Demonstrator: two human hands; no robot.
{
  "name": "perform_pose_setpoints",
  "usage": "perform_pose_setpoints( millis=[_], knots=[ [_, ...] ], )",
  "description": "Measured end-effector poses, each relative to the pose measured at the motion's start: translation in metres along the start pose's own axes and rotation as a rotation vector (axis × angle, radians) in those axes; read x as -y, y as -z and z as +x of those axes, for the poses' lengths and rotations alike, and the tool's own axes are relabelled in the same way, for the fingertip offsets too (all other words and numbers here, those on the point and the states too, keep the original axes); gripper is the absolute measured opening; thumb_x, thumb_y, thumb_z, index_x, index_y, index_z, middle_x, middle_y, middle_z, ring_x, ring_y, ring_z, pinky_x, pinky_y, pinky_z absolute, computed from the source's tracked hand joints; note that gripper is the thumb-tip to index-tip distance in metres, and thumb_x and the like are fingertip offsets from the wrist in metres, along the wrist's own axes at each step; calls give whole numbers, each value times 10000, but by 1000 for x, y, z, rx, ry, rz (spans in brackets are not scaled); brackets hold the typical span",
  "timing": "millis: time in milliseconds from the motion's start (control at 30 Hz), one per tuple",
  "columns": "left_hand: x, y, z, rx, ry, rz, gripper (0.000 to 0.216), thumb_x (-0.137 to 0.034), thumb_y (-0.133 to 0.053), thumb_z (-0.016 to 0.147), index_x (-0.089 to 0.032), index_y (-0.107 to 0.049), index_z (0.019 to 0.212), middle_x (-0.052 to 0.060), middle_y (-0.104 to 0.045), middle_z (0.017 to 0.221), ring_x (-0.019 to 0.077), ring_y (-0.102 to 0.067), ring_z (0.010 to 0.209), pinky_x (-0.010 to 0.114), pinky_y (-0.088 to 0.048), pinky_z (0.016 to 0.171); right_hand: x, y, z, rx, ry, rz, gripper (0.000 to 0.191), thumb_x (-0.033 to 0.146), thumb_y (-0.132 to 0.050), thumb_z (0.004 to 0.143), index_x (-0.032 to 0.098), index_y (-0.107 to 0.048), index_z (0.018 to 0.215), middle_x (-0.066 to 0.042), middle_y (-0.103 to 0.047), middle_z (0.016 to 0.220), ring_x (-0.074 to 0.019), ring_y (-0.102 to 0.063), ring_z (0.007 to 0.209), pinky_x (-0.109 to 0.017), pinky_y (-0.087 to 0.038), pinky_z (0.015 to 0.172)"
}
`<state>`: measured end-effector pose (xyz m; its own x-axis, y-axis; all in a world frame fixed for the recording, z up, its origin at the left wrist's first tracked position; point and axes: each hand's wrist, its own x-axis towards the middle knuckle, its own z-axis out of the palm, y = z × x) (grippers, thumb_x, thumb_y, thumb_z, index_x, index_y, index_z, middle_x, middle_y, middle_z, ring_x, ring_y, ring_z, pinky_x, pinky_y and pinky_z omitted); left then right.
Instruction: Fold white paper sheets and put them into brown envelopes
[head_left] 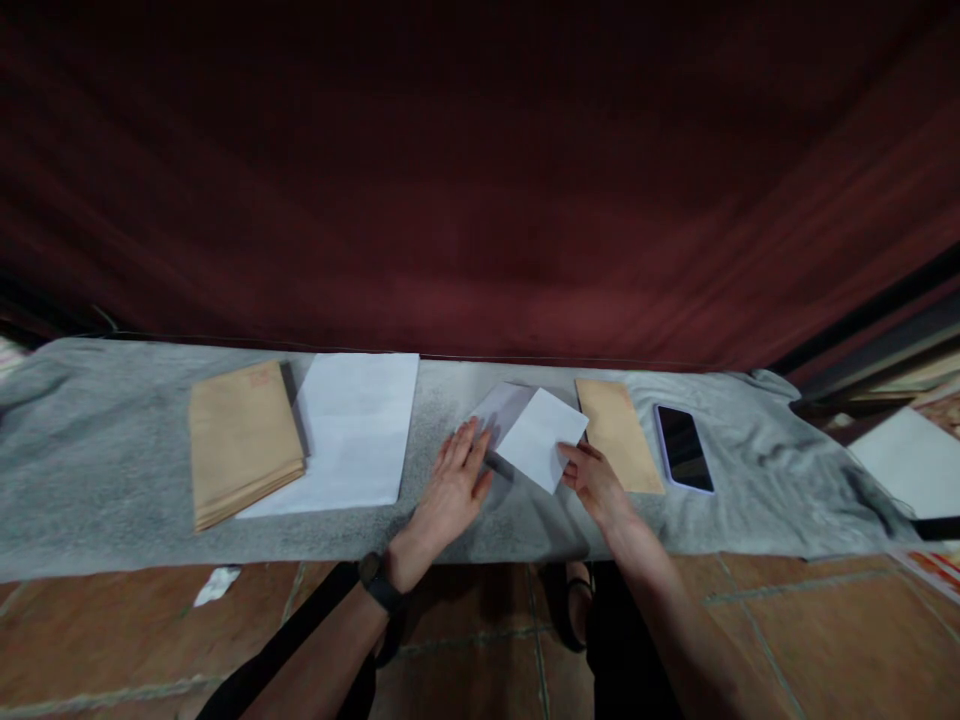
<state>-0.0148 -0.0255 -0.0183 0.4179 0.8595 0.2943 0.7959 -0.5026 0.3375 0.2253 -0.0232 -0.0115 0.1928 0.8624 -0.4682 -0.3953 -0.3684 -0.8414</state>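
A folded white sheet of paper lies partly raised on the grey cloth in front of me. My left hand rests flat on the cloth with its fingers stretched out, its fingertips pressing the paper's left part. My right hand pinches the lower right edge of the folded flap. A black watch sits on my left wrist.
A stack of brown envelopes and a pile of white sheets lie to the left. One brown envelope and a black phone lie to the right. A dark red curtain hangs behind. A paper scrap lies on the tiled floor.
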Motion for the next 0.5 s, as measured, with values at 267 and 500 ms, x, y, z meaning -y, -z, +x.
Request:
perform_pose_setpoints(
  millis=[267, 500],
  knots=[
    [-15, -7, -6, 76, -91, 138, 505, -154, -490, 963, -202, -459, 1465, 92, -466, 1554, 272, -478, 1386, 457, -420, 1120, -10, 12, -28, 196, -219, -98, 300, 361, -766, 743, 212, -636, 968, -50, -761, 838, -217, -751, 707, -315, -610, 662],
    [-14, -15, -11, 187, -144, 197, 348, -109, -494, 953, -181, -640, 1261, 94, -653, 1354, 248, -591, 1261, 423, -465, 1067, 1, 32, -24, 179, -152, -71, 263, 371, -739, 796, 211, -607, 958, -42, -745, 895, -198, -745, 742, -289, -607, 626]
  ],
)
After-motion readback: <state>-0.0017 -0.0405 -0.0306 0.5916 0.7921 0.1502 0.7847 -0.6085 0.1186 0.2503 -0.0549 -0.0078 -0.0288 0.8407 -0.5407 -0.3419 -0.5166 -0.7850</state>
